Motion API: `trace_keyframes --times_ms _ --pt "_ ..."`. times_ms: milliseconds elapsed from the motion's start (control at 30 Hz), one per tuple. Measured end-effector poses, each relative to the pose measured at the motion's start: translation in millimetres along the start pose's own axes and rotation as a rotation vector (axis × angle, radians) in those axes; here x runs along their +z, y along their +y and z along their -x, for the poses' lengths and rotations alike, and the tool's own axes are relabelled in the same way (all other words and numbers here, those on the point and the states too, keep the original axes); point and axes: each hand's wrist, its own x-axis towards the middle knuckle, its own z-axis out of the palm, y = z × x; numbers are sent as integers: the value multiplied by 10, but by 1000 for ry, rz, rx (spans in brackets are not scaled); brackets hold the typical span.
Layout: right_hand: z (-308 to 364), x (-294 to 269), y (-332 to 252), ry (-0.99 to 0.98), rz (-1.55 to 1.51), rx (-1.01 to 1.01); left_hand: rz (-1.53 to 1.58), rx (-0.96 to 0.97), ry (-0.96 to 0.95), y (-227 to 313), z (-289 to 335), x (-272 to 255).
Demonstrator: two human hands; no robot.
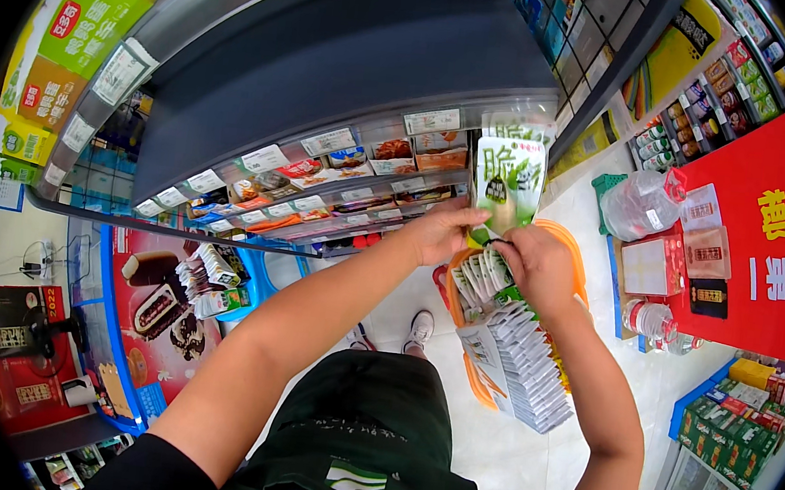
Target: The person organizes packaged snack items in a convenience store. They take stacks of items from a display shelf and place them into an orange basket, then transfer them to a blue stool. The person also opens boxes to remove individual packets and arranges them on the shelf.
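Green-and-white snack packets [510, 171] stand upright at the right end of the dark empty shelf board [365, 44], in front of its clear front strip. At their lower edge, my left hand [446, 233] is closed, with thumb and forefinger pinching the front packet. My right hand [539, 267] is closed at the same edge; a small dark strip shows by its fingertips, and I cannot make out what that is. Below both hands sits an orange basket [574, 239] filled with more packets. A white row of packets [518, 366] lies stacked on edge at its near side.
Lower shelves with bagged snacks [344, 158] and price tags lie ahead. At left stands a freezer [135, 315] with packets on top beside a blue basket [282, 267]. Large plastic bottles [640, 205] stand by a red-covered table [763, 224] at right.
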Motion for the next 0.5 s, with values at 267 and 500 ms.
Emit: trace_keyframes --times_ms 267,500 --pt "616 194 -369 -150 7 56 -135 -52 -50 -483 417 -360" --pt "869 61 -933 -35 -141 113 -207 -30 -167 -527 906 -298"
